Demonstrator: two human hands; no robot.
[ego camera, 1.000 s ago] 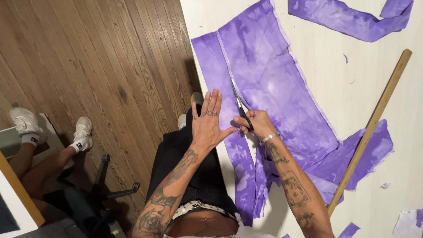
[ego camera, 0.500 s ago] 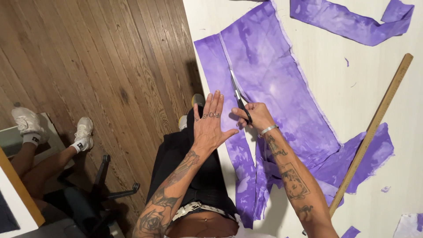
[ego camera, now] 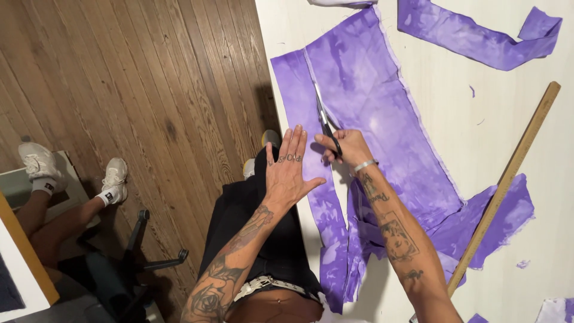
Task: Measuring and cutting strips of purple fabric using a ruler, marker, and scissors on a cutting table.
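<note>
Two surfaces: white table (ego camera: 490, 107) (purple fabric (ego camera: 371, 101)), wooden floor (ego camera: 137, 90).

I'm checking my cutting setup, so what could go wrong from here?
The left hand lies flat on the purple cloth right beside the scissors in the right hand, so fingers could get nicked. The narrow strip under that hand sits at the table edge and could slip off, pulling the cut crooked. The ruler lies away from the cut, so the line may wander.
</note>
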